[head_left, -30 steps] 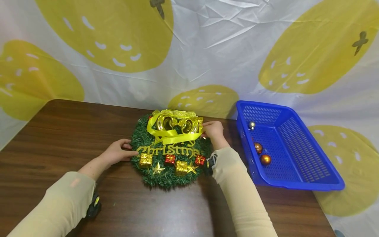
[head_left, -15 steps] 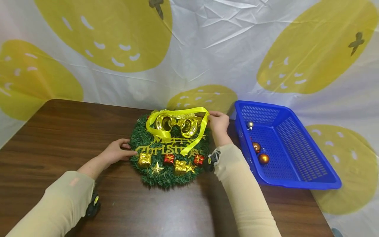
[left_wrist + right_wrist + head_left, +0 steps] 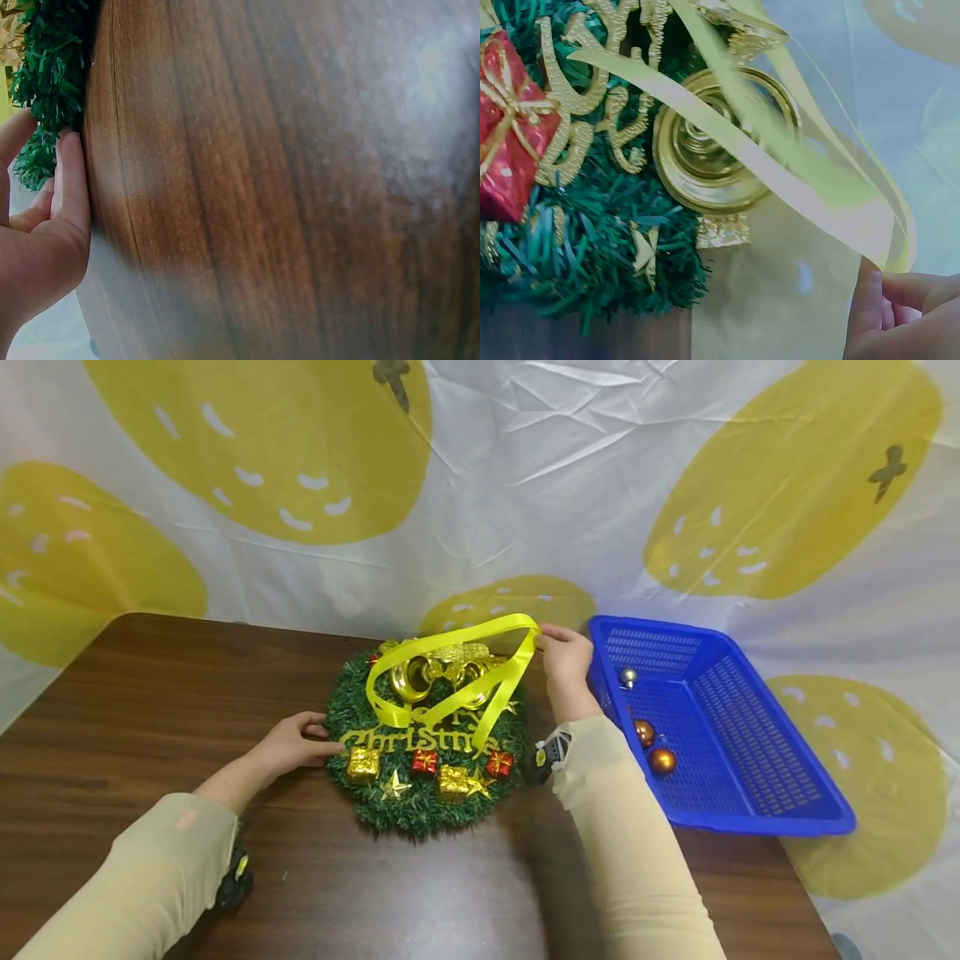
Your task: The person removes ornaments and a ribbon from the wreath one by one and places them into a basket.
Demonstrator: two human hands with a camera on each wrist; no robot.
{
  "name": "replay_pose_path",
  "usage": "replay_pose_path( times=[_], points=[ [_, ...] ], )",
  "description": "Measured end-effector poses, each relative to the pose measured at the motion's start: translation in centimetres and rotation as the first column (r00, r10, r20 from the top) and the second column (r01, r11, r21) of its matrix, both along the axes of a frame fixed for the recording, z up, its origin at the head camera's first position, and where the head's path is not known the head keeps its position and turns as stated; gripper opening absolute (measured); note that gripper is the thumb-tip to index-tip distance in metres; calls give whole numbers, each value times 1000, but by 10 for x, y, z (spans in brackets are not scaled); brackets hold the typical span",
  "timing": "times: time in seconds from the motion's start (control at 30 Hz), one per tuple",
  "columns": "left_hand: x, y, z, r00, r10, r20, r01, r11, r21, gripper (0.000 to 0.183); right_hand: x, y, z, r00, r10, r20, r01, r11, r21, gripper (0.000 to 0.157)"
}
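A green tinsel Christmas wreath (image 3: 408, 814) lies on the table, bearing gold lettering, gold bells (image 3: 410, 679), stars and small red and gold gift boxes. My left hand (image 3: 288, 747) grips the wreath's left edge between thumb and fingers; in the left wrist view, the fingertips are partly hidden by the green tinsel (image 3: 52, 67). Beyond the right rim, my right hand (image 3: 566, 664) pinches a yellow ribbon (image 3: 480, 628) and holds it raised. From the pinch, the ribbon (image 3: 802, 214) loops across the bells, with loose tails hanging toward the lettering.
To the right stands a blue basket (image 3: 757, 823) with a silver ball (image 3: 628, 677) and orange-brown balls (image 3: 663, 762) inside. A white curtain (image 3: 300, 585) with yellow fruit prints hangs behind the wooden table (image 3: 187, 693).
My right hand has moved up and slightly right, lifting the ribbon off the wreath into a taller loop with its tails spread. The left hand has kept its place at the wreath's edge.
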State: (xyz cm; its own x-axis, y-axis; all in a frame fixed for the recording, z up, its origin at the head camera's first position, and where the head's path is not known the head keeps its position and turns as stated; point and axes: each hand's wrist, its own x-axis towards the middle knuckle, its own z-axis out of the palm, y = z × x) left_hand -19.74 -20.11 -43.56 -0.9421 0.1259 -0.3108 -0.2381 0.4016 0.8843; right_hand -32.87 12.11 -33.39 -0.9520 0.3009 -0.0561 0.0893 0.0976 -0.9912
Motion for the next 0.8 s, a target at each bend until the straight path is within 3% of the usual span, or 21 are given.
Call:
replay_pose_path(
  times=[0.43,0.8],
  points=[
    [1,1,1,1000,3,-7,-3,1000,-5,79,4,15,28,1000,-10,-1,10,993,-118,31],
    [3,3,3,1000,1,-10,-1,1000,-12,79,7,32,55,997,-74,-20,68,977,-200,33]
  ],
)
